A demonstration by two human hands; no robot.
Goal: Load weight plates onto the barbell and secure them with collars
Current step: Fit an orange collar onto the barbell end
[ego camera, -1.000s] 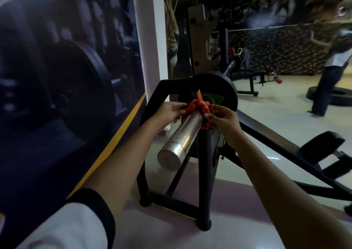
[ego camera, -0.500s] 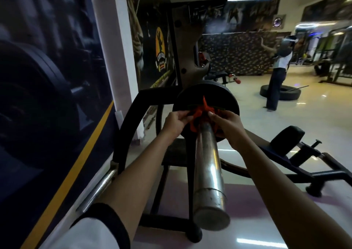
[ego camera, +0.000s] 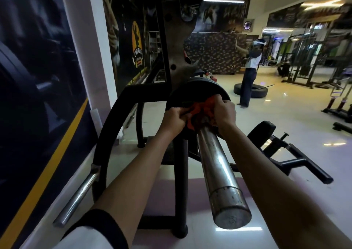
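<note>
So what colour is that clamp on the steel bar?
It's an orange plastic collar, clearest in the head view.

Upper right: person [ego camera: 251, 71] standing beside a tyre [ego camera: 260, 93] lying on the floor [ego camera: 285, 126].
Far right: black weight machines [ego camera: 304, 62].
Left: dark wall mural [ego camera: 38, 67] with yellow stripe [ego camera: 57, 152].

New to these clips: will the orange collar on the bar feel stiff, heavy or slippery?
Probably stiff: the left hand and right hand both grip the orange collar. Likely light, being small beside the black plate. It may slide easily on the smooth steel sleeve.
</note>
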